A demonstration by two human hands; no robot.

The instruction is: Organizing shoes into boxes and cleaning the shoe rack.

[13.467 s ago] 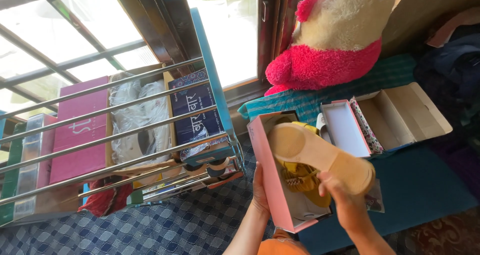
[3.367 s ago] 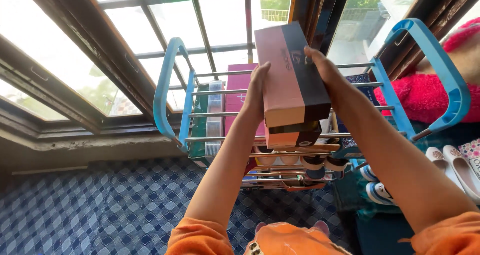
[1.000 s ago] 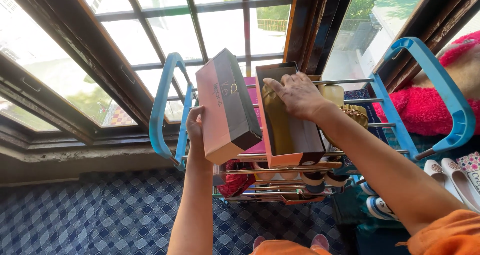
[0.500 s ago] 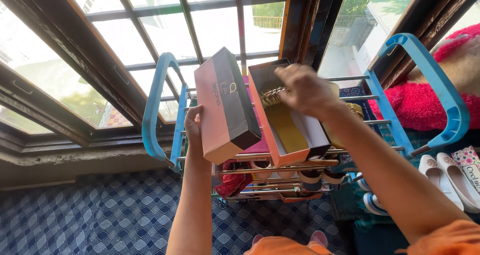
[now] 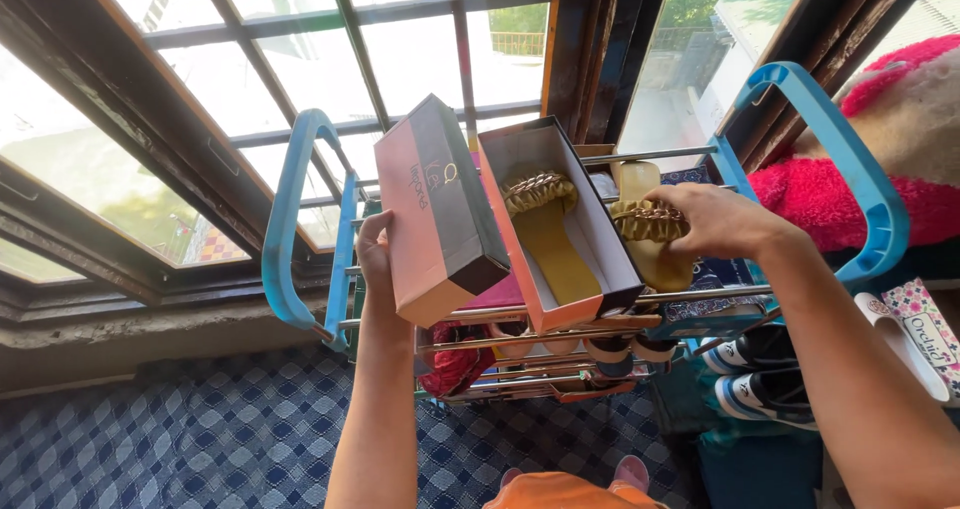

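The right hand (image 5: 722, 221) has now lifted one mustard-yellow braided-strap sandal (image 5: 650, 231) out of the open pink cardboard shoebox (image 5: 600, 259) and grips it to the right, so one sandal remains inside, while the left hand (image 5: 374, 264) holds the pink-and-black box lid (image 5: 435, 209).

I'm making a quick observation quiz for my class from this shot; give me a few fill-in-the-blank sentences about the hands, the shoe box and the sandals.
1. The left hand holds up the box's ____, pink and black.
2. The open shoe box rests on the rack's metal ____.
3. The right hand grips a mustard sandal outside the box, while ____ sandal lies inside it.

Missing words: lid; bars; one
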